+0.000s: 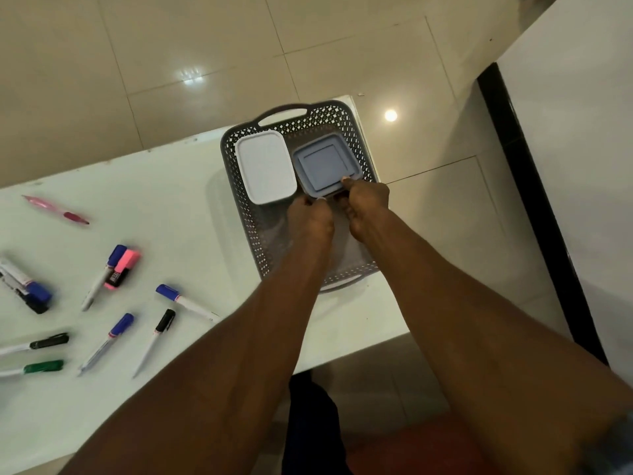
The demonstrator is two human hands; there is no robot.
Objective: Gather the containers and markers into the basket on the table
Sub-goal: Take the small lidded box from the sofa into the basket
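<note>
A grey perforated basket (239, 214) stands at the table's right end. Inside it, at the far left, lies a white rectangular container (265, 166). Beside that sits a blue-grey square container (323, 164) with a lid. My left hand (310, 219) and my right hand (366, 204) both grip the near edge of the blue-grey container inside the basket. Several markers lie loose on the table's left part: a blue-capped marker (185, 301), a black-capped marker (156, 339), a pink highlighter (121, 269), a green-capped marker (32, 368) and a pink pen (56, 210).
The white table (144, 207) ends just past the basket on the right, with tiled floor (428, 214) beyond. More markers are bunched at the left edge (25, 286). A white wall with a black strip (534, 214) runs on the right.
</note>
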